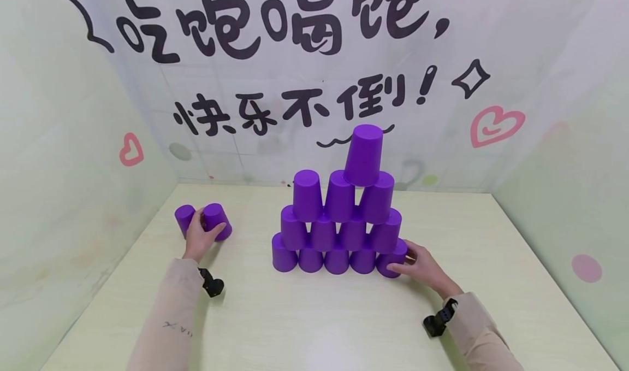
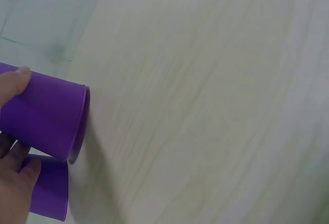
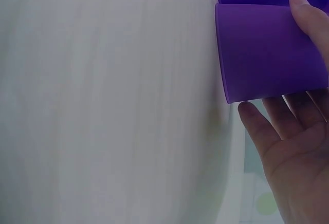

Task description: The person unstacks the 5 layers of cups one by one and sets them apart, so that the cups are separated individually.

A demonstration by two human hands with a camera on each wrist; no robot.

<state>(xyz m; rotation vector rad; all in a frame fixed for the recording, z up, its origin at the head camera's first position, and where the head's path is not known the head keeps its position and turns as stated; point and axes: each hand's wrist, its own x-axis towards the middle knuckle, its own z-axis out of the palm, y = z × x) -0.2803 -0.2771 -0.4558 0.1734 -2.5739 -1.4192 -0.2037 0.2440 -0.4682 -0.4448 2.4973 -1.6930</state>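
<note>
At the table's left, my left hand [image 1: 200, 239] grips an upside-down purple cup [image 1: 214, 221], its thumb on the near side and its fingers reaching into the gap beside a second purple cup [image 1: 184, 218]. In the left wrist view both the gripped cup [image 2: 43, 113] and its neighbour [image 2: 50, 188] show in part. Upside-down purple cups stand in a pyramid, with a single cup [image 1: 365, 155] on top. At the bottom row's right end, my right hand [image 1: 422, 264] holds the last cup [image 1: 390, 259] between thumb and fingers; the index fingertip [image 3: 247, 108] sits just off its rim.
Several cups make up each of the pyramid's lower rows, including the bottom row [image 1: 310, 259]. The top cup rests over the middle and right cups beneath it. A pale wooden table [image 1: 304, 316] lies below, with a printed wall [image 1: 275, 158] behind and walls on both sides.
</note>
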